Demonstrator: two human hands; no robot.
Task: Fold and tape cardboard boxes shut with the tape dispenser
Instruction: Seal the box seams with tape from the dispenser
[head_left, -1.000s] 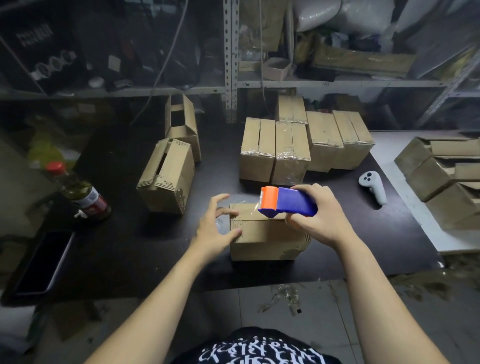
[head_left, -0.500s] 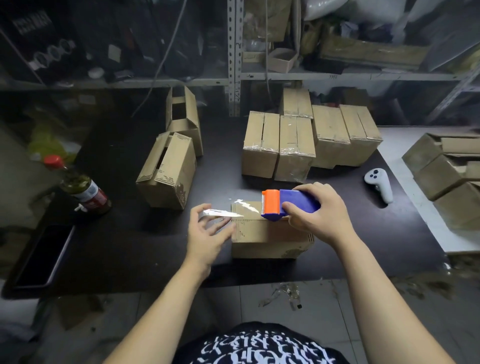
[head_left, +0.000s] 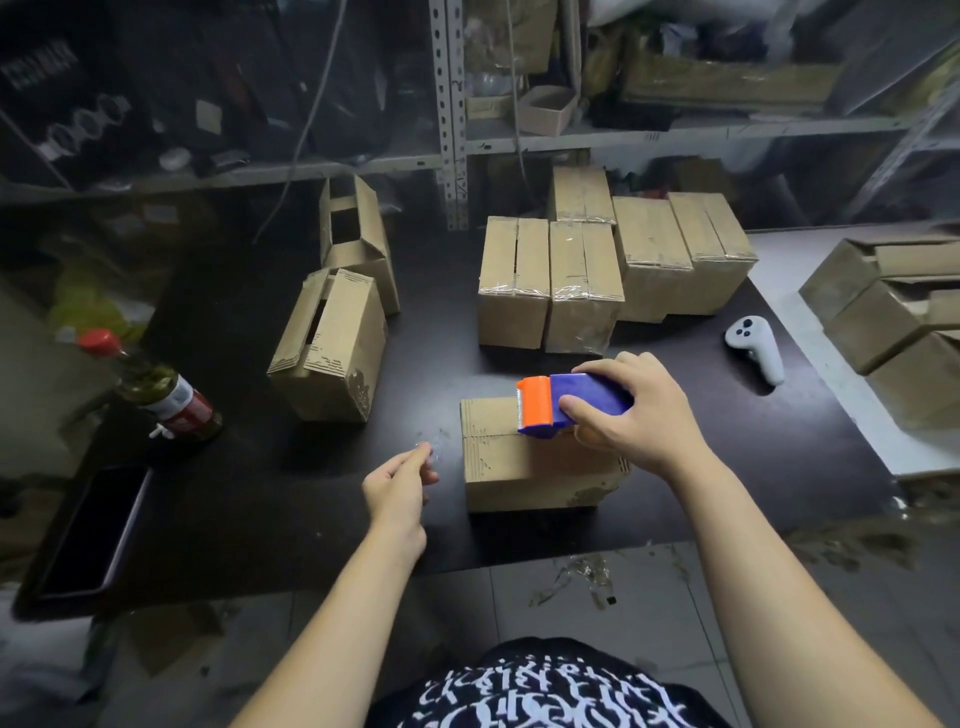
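box (head_left: 540, 467) by the surface's (head_left: 260, 493) near edge, long axis left-right | tape dispenser (head_left: 566, 405) on its top, orange head pointing left, body along the box | right hand (head_left: 634, 421) grips the dispenser, nearer the box | left hand (head_left: 397, 486) just off the box's left end, curled, seemingly pinching a clear tape end (head_left: 428, 452) | likely next: stick that end down and run the dispenser rightward

Single head-worn wide-angle view looks forward and down, close over the table (head_left: 249, 499).

right hand (head_left: 640, 422) grips tape dispenser (head_left: 558, 404) on box (head_left: 530, 470) | left hand (head_left: 397, 491) pinches clear tape (head_left: 427, 451) beside box
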